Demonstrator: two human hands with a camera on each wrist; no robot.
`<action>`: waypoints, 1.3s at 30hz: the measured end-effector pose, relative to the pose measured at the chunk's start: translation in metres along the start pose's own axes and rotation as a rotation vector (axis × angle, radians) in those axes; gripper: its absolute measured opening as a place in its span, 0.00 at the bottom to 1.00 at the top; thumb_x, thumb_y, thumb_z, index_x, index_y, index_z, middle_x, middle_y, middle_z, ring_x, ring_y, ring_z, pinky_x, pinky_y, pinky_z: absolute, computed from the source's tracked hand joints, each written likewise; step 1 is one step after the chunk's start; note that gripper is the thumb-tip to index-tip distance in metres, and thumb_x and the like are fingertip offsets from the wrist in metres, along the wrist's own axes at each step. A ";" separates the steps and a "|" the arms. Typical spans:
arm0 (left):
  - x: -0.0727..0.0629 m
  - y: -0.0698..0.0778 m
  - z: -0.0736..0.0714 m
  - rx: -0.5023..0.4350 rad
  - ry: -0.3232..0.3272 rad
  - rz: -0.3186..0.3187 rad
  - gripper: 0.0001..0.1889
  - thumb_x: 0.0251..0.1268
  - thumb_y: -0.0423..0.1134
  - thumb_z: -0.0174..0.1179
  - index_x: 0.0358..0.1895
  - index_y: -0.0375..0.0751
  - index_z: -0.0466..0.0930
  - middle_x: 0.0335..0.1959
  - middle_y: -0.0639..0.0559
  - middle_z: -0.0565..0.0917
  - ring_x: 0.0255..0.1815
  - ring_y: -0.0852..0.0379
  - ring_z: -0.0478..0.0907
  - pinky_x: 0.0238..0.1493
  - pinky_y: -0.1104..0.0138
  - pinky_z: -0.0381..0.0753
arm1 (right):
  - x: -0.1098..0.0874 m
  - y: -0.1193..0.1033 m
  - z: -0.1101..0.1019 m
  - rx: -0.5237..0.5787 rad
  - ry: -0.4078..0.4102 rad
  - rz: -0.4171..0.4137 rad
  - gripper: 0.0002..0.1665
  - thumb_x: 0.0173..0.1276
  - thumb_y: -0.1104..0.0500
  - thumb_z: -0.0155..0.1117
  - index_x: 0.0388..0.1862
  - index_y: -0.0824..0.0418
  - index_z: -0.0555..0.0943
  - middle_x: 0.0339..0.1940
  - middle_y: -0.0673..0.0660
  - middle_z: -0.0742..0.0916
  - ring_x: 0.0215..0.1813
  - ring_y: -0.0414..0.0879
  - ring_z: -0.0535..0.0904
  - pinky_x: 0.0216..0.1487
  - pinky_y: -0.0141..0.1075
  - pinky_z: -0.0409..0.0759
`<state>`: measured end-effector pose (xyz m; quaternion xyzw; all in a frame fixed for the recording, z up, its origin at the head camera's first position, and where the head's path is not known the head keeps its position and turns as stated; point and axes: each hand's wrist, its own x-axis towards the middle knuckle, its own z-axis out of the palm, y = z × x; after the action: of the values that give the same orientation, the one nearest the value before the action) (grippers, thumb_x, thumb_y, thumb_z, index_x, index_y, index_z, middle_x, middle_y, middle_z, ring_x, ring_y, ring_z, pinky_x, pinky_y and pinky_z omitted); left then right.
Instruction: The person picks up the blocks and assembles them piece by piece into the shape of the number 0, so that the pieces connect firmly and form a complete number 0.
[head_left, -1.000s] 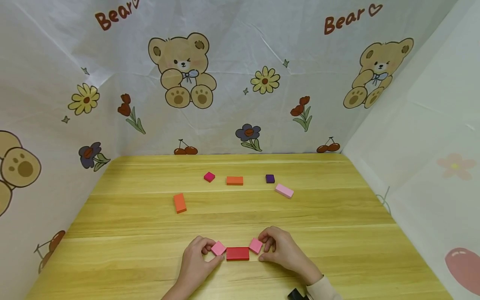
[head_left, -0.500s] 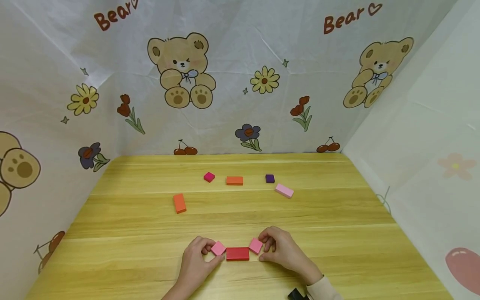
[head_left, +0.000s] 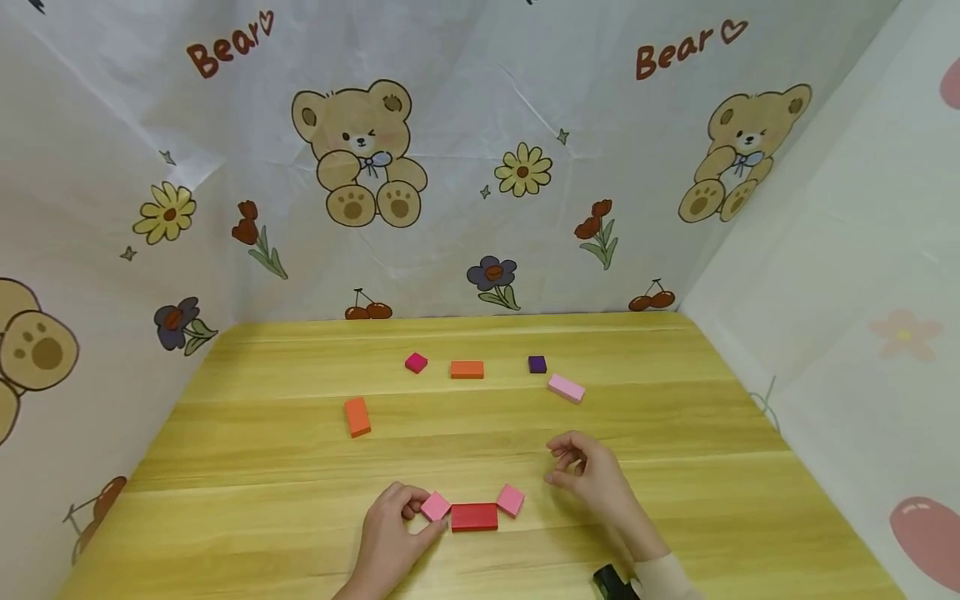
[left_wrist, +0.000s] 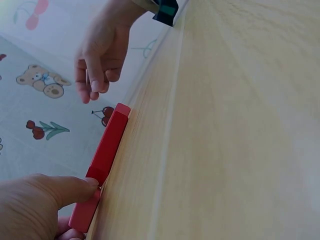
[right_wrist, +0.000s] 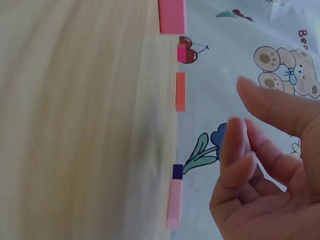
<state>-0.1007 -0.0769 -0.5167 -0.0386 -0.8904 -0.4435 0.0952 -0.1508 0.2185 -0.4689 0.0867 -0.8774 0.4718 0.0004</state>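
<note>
Pinching a pink block (head_left: pixel 436 507) beside the red block (head_left: pixel 474 517) is the left hand (head_left: pixel 392 537); right hand (head_left: pixel 592 477) hovers empty, loosely curled

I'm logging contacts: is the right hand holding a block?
No, the right hand is empty and apart from the pink block at the right end of the red block.

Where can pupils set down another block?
Free table: between the far orange block and the red block; right of the right hand. Crowded: the red block's sides, flanked by two pink blocks, the left hand pinching one.
</note>
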 end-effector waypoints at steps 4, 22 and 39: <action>-0.001 -0.001 0.000 0.006 0.008 0.012 0.16 0.39 0.44 0.80 0.31 0.48 0.82 0.27 0.62 0.74 0.29 0.69 0.67 0.33 0.74 0.72 | 0.010 -0.003 -0.011 -0.030 0.125 0.049 0.21 0.55 0.68 0.75 0.48 0.64 0.81 0.42 0.61 0.84 0.36 0.40 0.78 0.33 0.27 0.72; -0.001 -0.002 0.001 0.011 0.016 0.015 0.17 0.39 0.45 0.80 0.31 0.49 0.82 0.26 0.63 0.73 0.29 0.70 0.67 0.33 0.74 0.72 | 0.102 0.029 -0.064 -0.003 0.127 0.155 0.42 0.63 0.58 0.70 0.74 0.58 0.64 0.65 0.68 0.72 0.60 0.60 0.70 0.50 0.44 0.77; -0.001 -0.003 0.000 -0.005 0.006 0.004 0.16 0.39 0.43 0.80 0.31 0.50 0.81 0.26 0.62 0.72 0.29 0.69 0.66 0.32 0.75 0.70 | 0.120 0.044 -0.050 -0.007 -0.028 0.268 0.42 0.64 0.58 0.67 0.74 0.65 0.62 0.63 0.72 0.72 0.64 0.66 0.68 0.60 0.52 0.72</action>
<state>-0.1006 -0.0781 -0.5192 -0.0394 -0.8889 -0.4455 0.0987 -0.2796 0.2660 -0.4679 -0.0245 -0.8828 0.4631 -0.0745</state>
